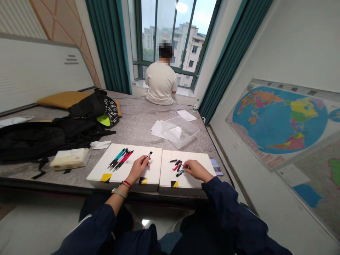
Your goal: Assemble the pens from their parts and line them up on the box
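My left hand [138,168] is over the left white box [106,172], closed round a pen part [150,154] with a dark end and a pale middle; its lower end is hidden by my fingers. Beside it lies a row of several assembled pens [120,159] in blue, black, white and red. Above the right white box [196,159], my right hand [197,170] pinches a blue-and-black pen piece [180,173]. Its fingertips are close to a small pile of black and red pen parts [176,164]; whether the blue piece touches the box top I cannot tell.
A clear plastic bin [183,132] and white papers [158,129] are behind the boxes. At the left are a tissue pack [70,158] and black backpacks [77,131]. A phone-like item [215,166] lies at the right edge. Farther back, a person [160,83] sits facing the window.
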`<move>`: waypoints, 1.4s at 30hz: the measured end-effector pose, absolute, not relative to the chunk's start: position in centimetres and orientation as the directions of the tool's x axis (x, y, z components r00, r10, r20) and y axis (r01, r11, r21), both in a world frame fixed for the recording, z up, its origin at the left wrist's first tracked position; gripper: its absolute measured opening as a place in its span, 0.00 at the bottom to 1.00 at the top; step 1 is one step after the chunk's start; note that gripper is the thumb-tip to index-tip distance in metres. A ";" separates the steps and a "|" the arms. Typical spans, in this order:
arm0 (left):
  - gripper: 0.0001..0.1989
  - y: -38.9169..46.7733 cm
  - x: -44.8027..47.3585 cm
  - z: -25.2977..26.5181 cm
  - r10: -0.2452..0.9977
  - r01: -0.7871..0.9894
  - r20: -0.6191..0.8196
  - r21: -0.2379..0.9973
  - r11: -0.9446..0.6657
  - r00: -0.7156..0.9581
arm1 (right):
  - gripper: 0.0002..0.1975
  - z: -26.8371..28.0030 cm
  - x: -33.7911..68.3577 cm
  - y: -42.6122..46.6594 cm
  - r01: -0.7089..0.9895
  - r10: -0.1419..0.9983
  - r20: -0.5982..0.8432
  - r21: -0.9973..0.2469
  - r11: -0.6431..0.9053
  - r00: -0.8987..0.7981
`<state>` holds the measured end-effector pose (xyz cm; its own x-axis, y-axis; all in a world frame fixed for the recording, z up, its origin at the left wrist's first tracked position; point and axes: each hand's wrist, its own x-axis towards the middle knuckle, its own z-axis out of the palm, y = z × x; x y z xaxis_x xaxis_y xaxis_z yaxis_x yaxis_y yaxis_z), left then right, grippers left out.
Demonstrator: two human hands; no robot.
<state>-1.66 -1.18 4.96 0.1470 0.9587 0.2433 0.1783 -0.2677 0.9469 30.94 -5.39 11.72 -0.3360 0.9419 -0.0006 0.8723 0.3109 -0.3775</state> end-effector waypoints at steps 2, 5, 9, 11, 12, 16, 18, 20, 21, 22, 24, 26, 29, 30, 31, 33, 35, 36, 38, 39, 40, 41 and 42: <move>0.16 -1.3 -1.7 5.0 0.959 0.177 0.239 0.948 -0.265 0.154 | 0.04 11.5 30.2 -5.2 0.870 0.936 -0.004 -0.369 0.326 -0.352; 0.16 -1.4 -1.6 5.1 0.959 0.178 0.247 0.946 -0.270 0.140 | 0.05 11.1 28.6 -4.6 0.852 0.923 0.009 -0.382 0.359 -0.385; 0.16 -1.5 -1.7 5.1 0.954 0.195 0.265 0.937 -0.289 0.142 | 0.05 11.2 26.7 -2.9 0.848 0.906 0.011 -0.348 0.400 -0.423; 0.16 -1.4 -1.7 5.1 0.955 0.187 0.264 0.940 -0.286 0.135 | 0.05 11.5 26.8 -1.8 0.865 0.914 0.004 -0.322 0.385 -0.405; 0.16 -1.4 -1.8 5.1 0.956 0.182 0.263 0.942 -0.283 0.131 | 0.06 11.7 27.1 -1.2 0.879 0.926 0.013 -0.312 0.361 -0.376; 0.16 -1.2 -1.8 5.0 0.958 0.166 0.255 0.947 -0.275 0.131 | 0.07 12.0 29.0 0.2 0.919 0.962 0.068 -0.285 0.272 -0.264; 0.16 -1.2 -1.8 5.0 0.959 0.160 0.251 0.949 -0.270 0.129 | 0.07 11.7 29.3 0.3 0.909 0.950 0.042 -0.282 0.308 -0.309; 0.16 -1.2 -1.8 5.0 0.962 0.157 0.245 0.952 -0.262 0.122 | 0.07 11.3 29.0 0.3 0.884 0.926 0.018 -0.291 0.366 -0.378; 0.16 -1.2 -1.8 5.0 0.963 0.157 0.243 0.953 -0.260 0.117 | 0.08 11.1 28.8 0.4 0.873 0.917 0.018 -0.298 0.386 -0.399; 0.16 -1.2 -1.8 5.0 0.963 0.158 0.243 0.953 -0.259 0.114 | 0.08 11.0 28.6 0.5 0.868 0.914 0.025 -0.303 0.394 -0.406; 0.16 -1.3 -1.9 5.0 0.963 0.168 0.245 0.950 -0.262 0.115 | 0.08 11.0 28.5 0.7 0.874 0.922 0.043 -0.303 0.380 -0.386; 0.16 -1.2 -1.9 4.9 0.962 0.172 0.247 0.949 -0.264 0.114 | 0.09 11.3 29.0 0.7 0.890 0.936 0.062 -0.295 0.349 -0.347; 0.16 -1.1 -1.8 4.9 0.963 0.162 0.247 0.952 -0.262 0.106 | 0.07 11.8 30.3 -0.7 0.889 0.934 0.065 -0.291 0.353 -0.350; 0.16 -1.1 -1.8 4.9 0.963 0.161 0.248 0.952 -0.262 0.104 | 0.06 11.9 30.6 -1.5 0.879 0.925 0.060 -0.296 0.375 -0.375; 0.16 -1.0 -1.8 4.9 0.963 0.163 0.248 0.951 -0.263 0.102 | 0.06 11.9 30.9 -2.4 0.864 0.913 0.054 -0.303 0.401 -0.405; 0.16 -1.0 -1.8 4.9 0.963 0.169 0.250 0.949 -0.265 0.102 | 0.05 11.8 31.1 -4.1 0.835 0.887 0.049 -0.317 0.450 -0.459; 0.15 -1.0 -1.7 4.9 0.962 0.174 0.252 0.948 -0.268 0.106 | 0.06 11.7 31.0 -5.2 0.822 0.873 0.046 -0.318 0.473 -0.485; 0.15 -1.0 -1.7 5.0 0.961 0.178 0.254 0.946 -0.270 0.107 | 0.06 11.6 30.9 -5.3 0.826 0.874 0.041 -0.310 0.471 -0.483; 0.16 -1.1 -1.7 5.0 0.960 0.184 0.258 0.944 -0.274 0.104 | 0.07 11.6 30.9 -5.1 0.845 0.885 0.027 -0.283 0.453 -0.465; 0.16 -1.1 -1.7 5.0 0.961 0.186 0.259 0.944 -0.274 0.099 | 0.07 11.6 30.9 -4.8 0.857 0.892 0.018 -0.267 0.440 -0.452; 0.16 -1.1 -1.7 5.0 0.961 0.187 0.259 0.944 -0.272 0.095 | 0.08 11.6 31.1 -4.4 0.869 0.899 0.010 -0.250 0.427 -0.438; 0.16 -1.1 -1.7 5.0 0.962 0.185 0.256 0.945 -0.269 0.090 | 0.08 11.7 31.3 -4.1 0.879 0.905 0.002 -0.236 0.415 -0.426; 0.16 -1.1 -1.7 5.0 0.964 0.182 0.252 0.947 -0.264 0.087 | 0.08 11.7 31.6 -3.8 0.886 0.910 -0.003 -0.226 0.404 -0.415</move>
<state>-1.68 -1.07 5.02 0.0873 0.9637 0.2522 0.1818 -0.2643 0.9471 31.65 -3.80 11.73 -0.4152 0.9097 -0.0027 0.8865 0.4039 -0.2259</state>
